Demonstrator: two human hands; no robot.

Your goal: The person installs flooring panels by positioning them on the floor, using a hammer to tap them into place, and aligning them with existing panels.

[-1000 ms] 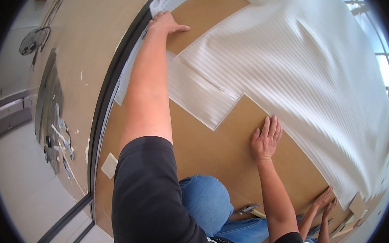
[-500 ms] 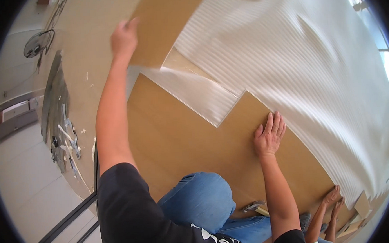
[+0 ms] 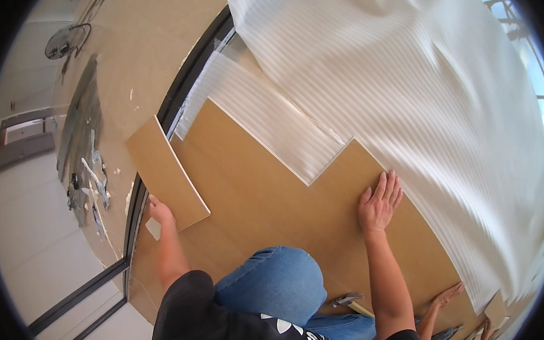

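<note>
My left hand (image 3: 162, 214) is closed on the near edge of a loose tan floorboard (image 3: 166, 175) with a thin white edge. This board is raised over the left side of the laid tan flooring (image 3: 255, 195) and reaches across a black frame track. Fingers outstretched, my right hand (image 3: 379, 202) lies flat on the flooring near its far edge. White ribbed foam underlay (image 3: 366, 85) borders that edge, and a stepped notch in the flooring exposes more of it. Beside my bent knee lies a hammer (image 3: 349, 301) with a metal head and a pale handle.
On the right, a co-worker's hand (image 3: 449, 293) rests at the flooring's edge, near a small board piece (image 3: 496, 310). The black track (image 3: 192, 63) runs along the left. Beyond it are a grey sheet with scraps (image 3: 86, 143) and a floor fan (image 3: 65, 42).
My left hand has brought the loose board back toward me and down to the left, uncovering track and underlay. My right hand stays flat. The co-worker's hands have shifted.
</note>
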